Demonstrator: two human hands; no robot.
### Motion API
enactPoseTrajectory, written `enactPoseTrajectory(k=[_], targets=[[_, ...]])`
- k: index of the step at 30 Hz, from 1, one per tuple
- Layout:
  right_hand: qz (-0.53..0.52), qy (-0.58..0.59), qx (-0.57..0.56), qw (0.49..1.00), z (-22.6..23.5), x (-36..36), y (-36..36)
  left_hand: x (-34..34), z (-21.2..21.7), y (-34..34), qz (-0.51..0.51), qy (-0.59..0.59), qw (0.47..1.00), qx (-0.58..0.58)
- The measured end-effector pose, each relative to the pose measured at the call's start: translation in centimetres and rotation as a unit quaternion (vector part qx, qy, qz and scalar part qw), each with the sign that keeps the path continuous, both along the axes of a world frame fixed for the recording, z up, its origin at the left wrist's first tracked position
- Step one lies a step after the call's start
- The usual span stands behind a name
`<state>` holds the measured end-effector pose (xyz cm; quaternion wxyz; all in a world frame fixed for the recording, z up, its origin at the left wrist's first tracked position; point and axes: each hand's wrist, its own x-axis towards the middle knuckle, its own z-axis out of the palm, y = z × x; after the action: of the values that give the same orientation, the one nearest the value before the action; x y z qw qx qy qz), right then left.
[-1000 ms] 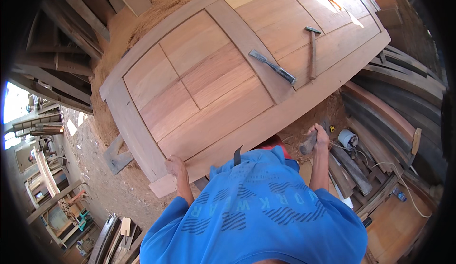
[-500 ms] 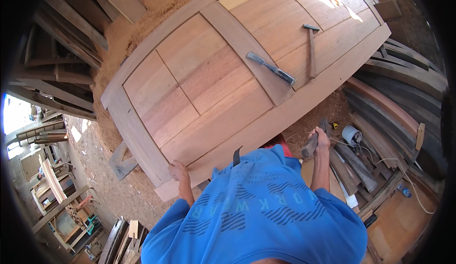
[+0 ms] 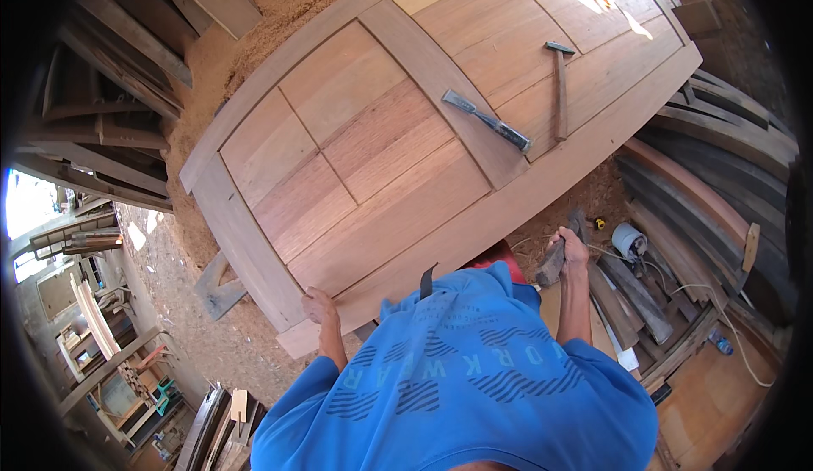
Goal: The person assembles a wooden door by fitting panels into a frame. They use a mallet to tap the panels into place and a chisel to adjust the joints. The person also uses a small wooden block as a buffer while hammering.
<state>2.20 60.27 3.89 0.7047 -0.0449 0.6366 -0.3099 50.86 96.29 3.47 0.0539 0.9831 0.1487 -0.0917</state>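
A large wooden door panel (image 3: 440, 217) with a framed, slatted face lies in front of me. My left hand (image 3: 320, 305) rests on its near left corner, fingers lying against the frame and partly hidden from view. Low beside the panel's near edge, to my right, my right hand (image 3: 572, 244) is closed around a dark, greyish wooden block (image 3: 550, 264). Its exact kind is unclear. On the panel lie a chisel (image 3: 487, 120) with a dark handle, across the middle rail, and a hammer (image 3: 560, 90) with a wooden handle, to its right.
Curved dark timber pieces (image 3: 703, 187) are stacked on the right. A white cylindrical container (image 3: 628, 241) and a pale cord (image 3: 720, 297) lie near my right hand. Sawdust (image 3: 275, 9) is heaped beyond the panel, and boards (image 3: 127, 30) lean at the far left.
The dark block in my right hand has tilted slightly. My left hand stays on the panel corner, and the chisel and hammer lie as before on the panel.
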Motion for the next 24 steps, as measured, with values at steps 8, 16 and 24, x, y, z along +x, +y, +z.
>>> enactPoseTrajectory(k=[8,16,24], targets=[[0.037,-0.021,0.006,0.999,1.9,0.7,0.1,0.2,-0.7,1.2,-0.005,0.01,1.0,-0.006],[0.064,-0.034,-0.021,0.997,2.1,2.1,-1.8,0.5,-1.2,1.8,-0.023,0.012,1.0,0.013],[0.07,0.045,-0.065,0.994,3.7,2.2,-0.5,0.0,-1.0,1.7,-0.042,0.011,0.999,0.004]])
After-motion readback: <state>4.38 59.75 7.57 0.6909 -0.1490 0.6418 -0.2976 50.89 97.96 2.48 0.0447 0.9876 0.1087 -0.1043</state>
